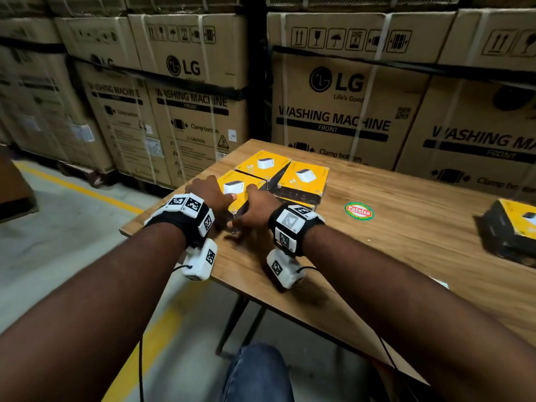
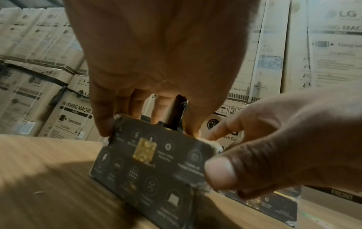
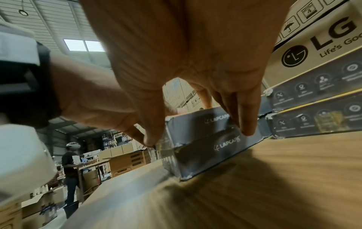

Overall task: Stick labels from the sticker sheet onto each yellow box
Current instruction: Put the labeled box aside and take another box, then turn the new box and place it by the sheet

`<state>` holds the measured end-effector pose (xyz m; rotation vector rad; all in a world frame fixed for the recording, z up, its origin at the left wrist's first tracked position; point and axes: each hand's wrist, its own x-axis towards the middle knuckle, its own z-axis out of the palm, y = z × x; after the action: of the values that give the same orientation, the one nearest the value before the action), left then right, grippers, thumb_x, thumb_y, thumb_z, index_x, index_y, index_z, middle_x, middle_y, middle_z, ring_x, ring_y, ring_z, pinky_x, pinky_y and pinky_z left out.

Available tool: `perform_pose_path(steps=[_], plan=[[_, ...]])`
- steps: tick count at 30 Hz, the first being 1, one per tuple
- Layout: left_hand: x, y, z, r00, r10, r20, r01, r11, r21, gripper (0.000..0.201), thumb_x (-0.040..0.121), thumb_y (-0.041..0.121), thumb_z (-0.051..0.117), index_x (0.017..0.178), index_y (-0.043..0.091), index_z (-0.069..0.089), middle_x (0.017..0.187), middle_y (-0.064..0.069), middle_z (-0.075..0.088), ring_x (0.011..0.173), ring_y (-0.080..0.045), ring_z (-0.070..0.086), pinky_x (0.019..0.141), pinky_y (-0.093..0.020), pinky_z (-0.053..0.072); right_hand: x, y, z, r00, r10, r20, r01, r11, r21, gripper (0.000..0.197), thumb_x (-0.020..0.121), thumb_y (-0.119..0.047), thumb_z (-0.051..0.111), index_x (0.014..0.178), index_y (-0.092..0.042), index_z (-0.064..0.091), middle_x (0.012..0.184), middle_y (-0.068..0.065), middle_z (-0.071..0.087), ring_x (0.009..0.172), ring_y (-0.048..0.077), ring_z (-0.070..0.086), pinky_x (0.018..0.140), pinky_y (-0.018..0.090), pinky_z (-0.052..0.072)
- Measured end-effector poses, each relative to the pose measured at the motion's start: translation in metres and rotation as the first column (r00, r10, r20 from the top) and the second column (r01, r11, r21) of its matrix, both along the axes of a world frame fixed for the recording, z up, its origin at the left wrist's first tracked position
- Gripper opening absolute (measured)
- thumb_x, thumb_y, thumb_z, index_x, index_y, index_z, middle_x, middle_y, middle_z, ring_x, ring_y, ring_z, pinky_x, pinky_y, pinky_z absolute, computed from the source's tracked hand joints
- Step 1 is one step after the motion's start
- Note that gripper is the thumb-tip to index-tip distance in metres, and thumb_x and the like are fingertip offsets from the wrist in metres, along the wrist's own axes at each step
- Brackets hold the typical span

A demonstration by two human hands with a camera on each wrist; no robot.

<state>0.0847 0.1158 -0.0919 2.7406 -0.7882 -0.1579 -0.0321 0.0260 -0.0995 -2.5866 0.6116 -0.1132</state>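
Observation:
Several yellow boxes with dark sides are stacked at the far left corner of the wooden table (image 1: 391,242). Both hands hold the nearest yellow box (image 1: 236,185), which lies on top of another one. My left hand (image 1: 223,195) grips its left side, fingers curled over the top edge (image 2: 149,124). My right hand (image 1: 249,198) grips its right corner, fingers down the dark LAPCARE side (image 3: 199,133) and thumb round the corner. The box's dark side with icons (image 2: 152,162) faces the left wrist camera. Two more yellow boxes (image 1: 262,163) (image 1: 304,178) lie behind it.
A round red and green sticker (image 1: 358,211) is stuck on the table right of the stacks. Another yellow box (image 1: 513,227) sits at the right edge. A white corner (image 1: 438,283) peeks out behind my right forearm. Large washing-machine cartons (image 1: 333,91) wall the far side. A person (image 3: 70,167) stands far off.

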Motion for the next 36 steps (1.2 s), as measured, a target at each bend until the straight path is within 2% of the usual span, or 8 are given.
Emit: perform_pose_path(steps=[7,11,16,20,24,28,32,36], plan=[[-0.005,-0.005,0.005,0.999,-0.05,-0.021,0.05,0.999,0.022,0.08,0.08,0.059,0.065,0.137,0.006,0.046,0.137,-0.015,0.054,0.121,-0.033,0.054,0.093,-0.036,0.047,-0.017,-0.009,-0.003,0.997,-0.039,0.068,0.039,0.999,0.007,0.084,0.068,-0.038,0.085,0.132,-0.008,0.041,0.126,0.016,0.056,0.114,0.033,0.056,0.083,0.034,0.049],[-0.009,-0.012,0.011,0.999,-0.03,-0.042,0.028,0.999,-0.047,0.086,0.076,0.065,0.065,0.138,0.008,0.043,0.14,-0.011,0.05,0.126,-0.03,0.049,0.093,-0.036,0.044,-0.028,-0.021,-0.004,0.989,-0.064,0.137,0.053,0.995,0.085,0.087,0.066,-0.035,0.087,0.137,-0.014,0.041,0.132,0.014,0.053,0.12,0.03,0.052,0.083,0.03,0.044],[-0.029,-0.022,0.03,0.997,-0.064,0.037,0.071,0.966,-0.248,0.062,0.083,0.052,0.067,0.122,0.006,0.051,0.124,-0.013,0.057,0.116,-0.031,0.054,0.081,-0.035,0.042,-0.041,-0.036,0.005,0.978,-0.067,0.197,0.05,0.995,0.091,0.09,0.061,-0.034,0.09,0.136,-0.018,0.044,0.136,0.008,0.052,0.118,0.026,0.052,0.078,0.025,0.038],[-0.045,-0.031,0.041,0.993,-0.09,0.078,0.109,0.947,-0.302,0.055,0.085,0.053,0.063,0.118,0.01,0.055,0.121,-0.012,0.06,0.113,-0.03,0.055,0.079,-0.033,0.039,-0.057,-0.052,0.012,0.96,-0.076,0.27,0.055,0.995,0.085,0.081,0.064,-0.03,0.087,0.133,-0.02,0.047,0.116,0.003,0.057,0.098,0.021,0.054,0.07,0.025,0.038],[-0.065,-0.047,0.052,0.989,-0.11,0.097,0.141,0.892,-0.429,0.038,0.086,0.054,0.056,0.098,0.019,0.059,0.113,-0.012,0.061,0.103,-0.031,0.059,0.082,-0.033,0.044,-0.084,-0.071,0.024,0.933,-0.074,0.353,0.065,0.997,0.037,0.073,0.07,-0.033,0.08,0.135,-0.019,0.05,0.121,0.003,0.059,0.102,0.019,0.058,0.079,0.025,0.046],[-0.09,-0.076,0.055,0.984,-0.175,0.032,0.165,0.828,-0.535,0.049,0.092,0.053,0.041,0.106,0.011,0.062,0.117,-0.02,0.059,0.109,-0.035,0.055,0.088,-0.035,0.044,-0.116,-0.094,0.035,0.878,-0.155,0.453,0.125,0.988,0.095,0.059,0.072,-0.025,0.078,0.127,-0.015,0.058,0.113,0.002,0.067,0.096,0.014,0.065,0.088,0.031,0.054],[-0.124,-0.104,0.055,0.939,-0.323,-0.12,0.168,0.733,-0.659,0.061,0.08,0.075,0.037,0.092,0.018,0.057,0.109,-0.013,0.06,0.098,-0.033,0.062,0.078,-0.046,0.059,-0.153,-0.12,0.039,0.831,-0.226,0.508,0.214,0.973,0.083,0.044,0.075,-0.033,0.079,0.113,-0.017,0.063,0.095,-0.007,0.068,0.076,-0.001,0.061,0.064,0.007,0.043],[-0.156,-0.133,0.049,0.875,-0.461,-0.147,0.276,0.724,-0.632,0.077,0.064,0.085,0.047,0.103,0.019,0.057,0.113,-0.009,0.065,0.102,-0.029,0.064,0.088,-0.049,0.054,-0.191,-0.15,0.037,0.787,-0.331,0.521,0.358,0.932,0.052,0.042,0.076,-0.045,0.076,0.104,-0.016,0.065,0.09,-0.004,0.066,0.079,0.012,0.058,0.068,0.024,0.043]])
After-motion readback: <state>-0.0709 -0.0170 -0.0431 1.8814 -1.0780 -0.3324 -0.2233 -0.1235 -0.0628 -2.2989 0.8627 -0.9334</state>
